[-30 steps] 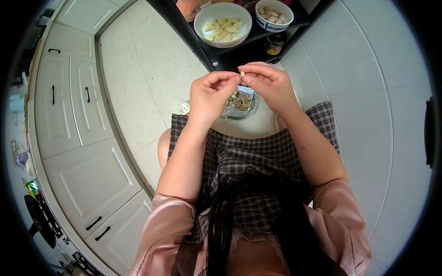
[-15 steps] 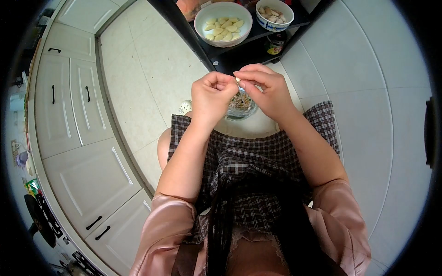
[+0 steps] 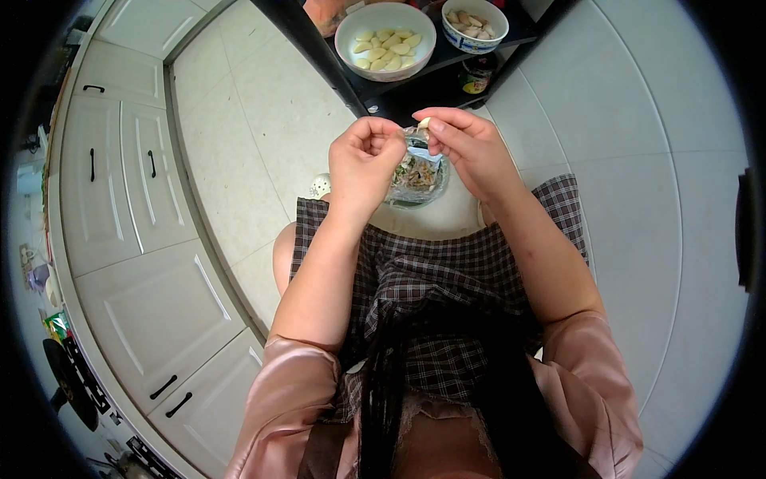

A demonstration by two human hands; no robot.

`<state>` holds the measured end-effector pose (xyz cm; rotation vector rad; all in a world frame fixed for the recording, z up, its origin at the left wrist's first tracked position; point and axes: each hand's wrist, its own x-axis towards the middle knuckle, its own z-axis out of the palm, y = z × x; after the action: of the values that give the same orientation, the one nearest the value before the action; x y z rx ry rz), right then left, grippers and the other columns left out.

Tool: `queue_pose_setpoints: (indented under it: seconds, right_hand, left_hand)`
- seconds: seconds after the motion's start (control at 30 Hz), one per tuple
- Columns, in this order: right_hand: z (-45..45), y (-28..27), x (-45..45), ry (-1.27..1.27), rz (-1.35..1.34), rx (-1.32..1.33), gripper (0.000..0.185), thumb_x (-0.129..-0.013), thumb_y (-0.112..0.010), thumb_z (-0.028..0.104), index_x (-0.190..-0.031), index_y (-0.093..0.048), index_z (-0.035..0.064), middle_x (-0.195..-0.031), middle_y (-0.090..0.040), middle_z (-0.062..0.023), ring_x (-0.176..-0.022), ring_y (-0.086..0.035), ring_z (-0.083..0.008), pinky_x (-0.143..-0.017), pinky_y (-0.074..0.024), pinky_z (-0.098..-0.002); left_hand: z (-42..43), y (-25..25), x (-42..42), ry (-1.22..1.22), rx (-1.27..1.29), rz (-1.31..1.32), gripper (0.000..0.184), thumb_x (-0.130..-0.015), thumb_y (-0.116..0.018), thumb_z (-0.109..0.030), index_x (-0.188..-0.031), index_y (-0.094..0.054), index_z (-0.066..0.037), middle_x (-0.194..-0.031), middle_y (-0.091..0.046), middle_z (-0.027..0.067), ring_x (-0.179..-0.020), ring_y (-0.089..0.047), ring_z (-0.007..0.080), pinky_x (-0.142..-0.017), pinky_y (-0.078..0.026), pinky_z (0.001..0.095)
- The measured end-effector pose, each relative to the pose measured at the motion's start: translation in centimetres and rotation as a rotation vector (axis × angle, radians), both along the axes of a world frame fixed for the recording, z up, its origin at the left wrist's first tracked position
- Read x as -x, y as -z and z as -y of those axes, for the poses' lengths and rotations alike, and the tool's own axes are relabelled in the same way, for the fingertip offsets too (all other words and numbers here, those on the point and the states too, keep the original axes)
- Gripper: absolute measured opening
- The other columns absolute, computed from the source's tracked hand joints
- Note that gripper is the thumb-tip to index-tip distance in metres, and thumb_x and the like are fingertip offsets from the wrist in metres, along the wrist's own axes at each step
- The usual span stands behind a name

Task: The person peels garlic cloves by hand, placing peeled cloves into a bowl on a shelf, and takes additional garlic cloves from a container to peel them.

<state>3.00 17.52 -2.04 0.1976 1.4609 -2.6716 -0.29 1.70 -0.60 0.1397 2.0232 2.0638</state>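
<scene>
My right hand [image 3: 464, 150] pinches a pale garlic clove [image 3: 424, 124] between thumb and forefinger. Close beside it on the left, my left hand [image 3: 363, 164] is closed, with a thin scrap of garlic skin [image 3: 409, 131] at its fingertips. A small gap separates the two hands. Below them stands a bin lined with a clear plastic bag [image 3: 415, 195], with a heap of peelings [image 3: 416, 174] inside. On the shelf ahead, a large white bowl [image 3: 349, 64] holds several peeled cloves [image 3: 387, 49]. To its right, a smaller patterned bowl [image 3: 476, 44] contains unpeeled garlic cloves [image 3: 469, 24].
The black shelf [image 3: 407, 104] stands ahead, with a dark jar [image 3: 477, 73] on its lower level. White cabinets [image 3: 144, 311] line the left side, and a grey tiled surface [image 3: 614, 215] lies to the right. A checked apron [image 3: 431, 279] covers my lap.
My hands have drawn apart slightly, the right one moving right and up with the clove. More of the bagged bin below shows between them.
</scene>
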Motion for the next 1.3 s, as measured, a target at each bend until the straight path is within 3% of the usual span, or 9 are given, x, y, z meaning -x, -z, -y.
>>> queue_pose_setpoints:
  seconds: [0.17, 0.23, 0.67, 0.73, 0.87, 0.93, 1.1, 1.3]
  right_hand:
    - [0.0, 0.1, 0.0, -0.029, -0.001, 0.004, 0.021, -0.087, -0.056, 0.009, -0.104, -0.061, -0.0024, -0.085, -0.06, -0.0052, -0.071, -0.052, -0.008, -0.067, -0.0448, -0.0206]
    - [0.1, 0.2, 0.0, -0.012, 0.002, -0.057, 0.021, -0.086, -0.057, 0.01, -0.103, -0.061, -0.0015, -0.085, -0.061, -0.0046, -0.071, -0.053, -0.0077, -0.065, -0.045, -0.0201]
    - [0.6, 0.0, -0.2, -0.011, -0.05, -0.244, 0.017, -0.082, -0.063, 0.007, -0.096, -0.059, 0.0001, -0.084, -0.062, -0.0036, -0.071, -0.056, -0.0058, -0.062, -0.0453, -0.019]
    - [0.6, 0.1, -0.2, -0.021, -0.08, -0.206, 0.016, -0.082, -0.063, 0.007, -0.096, -0.059, -0.0001, -0.082, -0.062, -0.0038, -0.069, -0.056, -0.0061, -0.062, -0.0458, -0.0193]
    - [0.5, -0.8, -0.4, -0.142, -0.103, -0.127, 0.015, -0.083, -0.062, 0.007, -0.095, -0.059, -0.0006, -0.081, -0.062, -0.0044, -0.069, -0.056, -0.0067, -0.063, -0.0465, -0.0198]
    - [0.6, -0.7, -0.3, -0.002, -0.021, -0.063, 0.014, -0.085, -0.06, 0.01, -0.094, -0.059, -0.0008, -0.08, -0.061, -0.0045, -0.067, -0.055, -0.0074, -0.06, -0.0457, -0.02]
    - [-0.3, -0.5, 0.2, 0.023, 0.083, 0.041, 0.018, -0.091, -0.053, 0.017, -0.094, -0.058, -0.0004, -0.076, -0.058, -0.0024, -0.062, -0.051, -0.0063, -0.056, -0.0421, -0.0189]
    - [-0.2, -0.4, 0.0, -0.055, 0.132, 0.068, 0.019, -0.091, -0.054, 0.018, -0.094, -0.059, 0.0005, -0.075, -0.058, -0.0023, -0.061, -0.05, -0.0056, -0.052, -0.04, -0.0177]
  left_hand:
    - [-0.1, 0.5, 0.0, 0.04, 0.013, -0.014, 0.012, -0.078, -0.061, -0.002, -0.088, -0.061, 0.004, -0.075, -0.061, 0.0003, -0.065, -0.053, 0.0031, -0.061, -0.044, 0.0171]
    - [-0.2, 0.1, -0.2, 0.086, 0.005, 0.036, 0.011, -0.082, -0.06, -0.004, -0.09, -0.062, 0.003, -0.083, -0.064, 0.0054, -0.072, -0.058, 0.008, -0.067, -0.047, 0.0205]
    - [-0.1, -0.6, -0.2, 0.026, 0.126, 0.046, 0.01, -0.079, -0.063, -0.005, -0.083, -0.063, 0.004, -0.074, -0.063, 0.004, -0.063, -0.056, 0.0071, -0.06, -0.045, 0.0191]
    - [0.2, -0.4, 0.3, 0.055, -0.041, 0.175, 0.01, -0.077, -0.062, -0.004, -0.081, -0.062, 0.005, -0.068, -0.061, 0.0041, -0.058, -0.054, 0.0052, -0.055, -0.043, 0.0175]
    - [0.4, 0.2, 0.6, 0.014, -0.016, 0.189, 0.009, -0.077, -0.062, -0.004, -0.08, -0.061, 0.004, -0.067, -0.06, 0.0031, -0.058, -0.052, 0.0052, -0.054, -0.042, 0.0176]
    - [0.4, 0.3, 0.7, 0.113, 0.037, 0.183, 0.008, -0.077, -0.062, -0.004, -0.079, -0.06, 0.003, -0.066, -0.059, 0.0021, -0.059, -0.051, 0.0047, -0.054, -0.041, 0.0175]
    - [0.6, 0.6, 0.4, 0.252, 0.266, 0.123, 0.006, -0.08, -0.064, -0.004, -0.081, -0.061, 0.001, -0.073, -0.06, 0.0009, -0.066, -0.052, 0.0045, -0.06, -0.042, 0.0183]
    - [-0.1, -0.1, 0.2, 0.121, 0.077, 0.028, 0.012, -0.077, -0.067, -0.006, -0.085, -0.063, 0.001, -0.072, -0.06, 0.0, -0.064, -0.052, 0.0033, -0.061, -0.042, 0.0167]
